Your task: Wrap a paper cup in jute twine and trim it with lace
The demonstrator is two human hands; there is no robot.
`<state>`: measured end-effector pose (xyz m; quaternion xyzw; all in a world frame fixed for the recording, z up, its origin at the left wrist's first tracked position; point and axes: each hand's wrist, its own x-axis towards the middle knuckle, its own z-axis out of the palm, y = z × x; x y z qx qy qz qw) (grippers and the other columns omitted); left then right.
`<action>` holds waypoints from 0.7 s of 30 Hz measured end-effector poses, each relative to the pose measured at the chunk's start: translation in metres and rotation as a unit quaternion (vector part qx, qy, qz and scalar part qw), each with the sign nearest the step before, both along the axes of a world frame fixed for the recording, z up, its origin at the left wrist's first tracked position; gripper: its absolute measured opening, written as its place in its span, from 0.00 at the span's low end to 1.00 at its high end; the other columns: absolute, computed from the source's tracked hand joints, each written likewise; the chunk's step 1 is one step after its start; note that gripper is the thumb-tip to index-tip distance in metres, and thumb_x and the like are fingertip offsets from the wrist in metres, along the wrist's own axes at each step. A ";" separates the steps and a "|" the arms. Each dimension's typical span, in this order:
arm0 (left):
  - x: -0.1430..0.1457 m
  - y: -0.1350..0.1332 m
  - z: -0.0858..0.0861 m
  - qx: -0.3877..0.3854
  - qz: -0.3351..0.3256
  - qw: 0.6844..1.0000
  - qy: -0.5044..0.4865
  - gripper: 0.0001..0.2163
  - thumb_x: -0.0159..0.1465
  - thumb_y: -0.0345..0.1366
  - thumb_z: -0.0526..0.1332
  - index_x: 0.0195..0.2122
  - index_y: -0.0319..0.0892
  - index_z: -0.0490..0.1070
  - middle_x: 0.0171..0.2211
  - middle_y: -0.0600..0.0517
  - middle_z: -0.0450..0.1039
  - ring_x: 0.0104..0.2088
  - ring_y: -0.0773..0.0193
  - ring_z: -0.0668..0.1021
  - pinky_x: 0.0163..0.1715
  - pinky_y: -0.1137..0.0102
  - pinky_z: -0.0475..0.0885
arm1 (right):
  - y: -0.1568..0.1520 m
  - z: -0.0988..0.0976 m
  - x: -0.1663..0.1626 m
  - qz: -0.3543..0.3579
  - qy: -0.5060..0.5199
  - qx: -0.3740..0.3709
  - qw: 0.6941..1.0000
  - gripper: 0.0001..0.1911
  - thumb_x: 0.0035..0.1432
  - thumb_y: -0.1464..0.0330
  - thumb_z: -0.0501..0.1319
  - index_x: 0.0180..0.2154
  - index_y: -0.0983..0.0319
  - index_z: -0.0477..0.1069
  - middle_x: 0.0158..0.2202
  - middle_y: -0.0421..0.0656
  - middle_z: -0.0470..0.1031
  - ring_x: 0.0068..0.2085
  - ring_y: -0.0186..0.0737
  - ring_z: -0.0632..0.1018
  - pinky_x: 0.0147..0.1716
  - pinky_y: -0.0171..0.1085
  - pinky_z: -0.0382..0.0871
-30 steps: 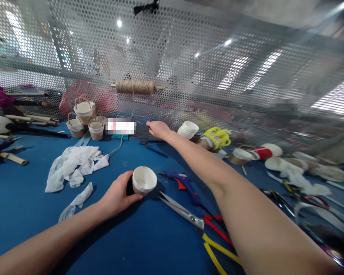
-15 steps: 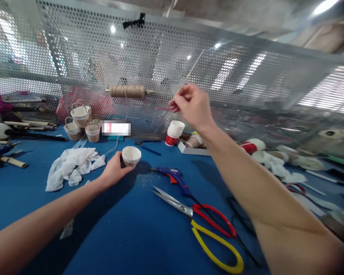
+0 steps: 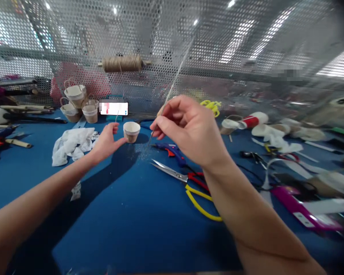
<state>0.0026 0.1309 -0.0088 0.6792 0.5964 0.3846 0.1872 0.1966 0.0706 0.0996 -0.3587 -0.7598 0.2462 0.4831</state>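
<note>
A small cup (image 3: 131, 133) with a white rim and twine-brown sides stands upright on the blue table. My left hand (image 3: 105, 140) is just left of it, thumb stretched toward its base and fingers apart from it; whether the thumb touches is unclear. A strand of twine (image 3: 117, 116) hangs down to those fingertips. Pinched between thumb and fingers of my right hand (image 3: 186, 130) is a thin pale strand (image 3: 176, 78), slanting up to the right, its lower end below the fingers. Under this hand lie a blue glue gun (image 3: 174, 154) and big scissors (image 3: 172, 173), blades open, handles partly behind my forearm.
A twine spool (image 3: 122, 63) is mounted on the perforated metal screen (image 3: 149, 30). Several small buckets (image 3: 76, 95) are stacked at back left, near a phone (image 3: 114, 109). White crumpled cloth (image 3: 70, 143) lies left. A purple device (image 3: 301, 210) and scraps crowd the right.
My left hand has let go of the cup and drawn slightly left. My right hand has come lower and nearer with the strand. The view has tilted down.
</note>
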 end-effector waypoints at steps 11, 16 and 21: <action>0.021 -0.077 0.022 -0.077 -0.262 0.958 -0.088 0.06 0.57 0.36 0.57 0.30 0.40 0.69 0.26 0.54 0.72 0.28 0.68 0.73 0.31 0.72 0.70 | -0.008 -0.020 -0.007 -0.010 -0.011 -0.019 1.000 0.08 0.50 0.77 0.58 0.28 0.60 0.61 0.25 0.35 0.69 0.27 0.31 0.75 0.27 0.32 0.69; 0.020 -0.076 0.018 -0.089 -0.269 0.950 -0.128 0.05 0.57 0.36 0.57 0.30 0.40 0.68 0.28 0.53 0.73 0.29 0.68 0.74 0.32 0.72 0.70 | -0.005 -0.019 -0.004 0.012 -0.007 -0.045 0.999 0.09 0.50 0.77 0.59 0.28 0.60 0.61 0.25 0.35 0.70 0.27 0.32 0.76 0.27 0.32 0.71; 0.020 -0.078 0.017 -0.094 -0.265 0.950 -0.136 0.05 0.56 0.35 0.58 0.30 0.39 0.68 0.25 0.54 0.72 0.27 0.68 0.74 0.30 0.72 0.69 | -0.002 -0.020 -0.003 0.034 0.002 -0.061 0.998 0.08 0.50 0.77 0.60 0.29 0.60 0.61 0.24 0.35 0.70 0.25 0.30 0.76 0.26 0.31 0.72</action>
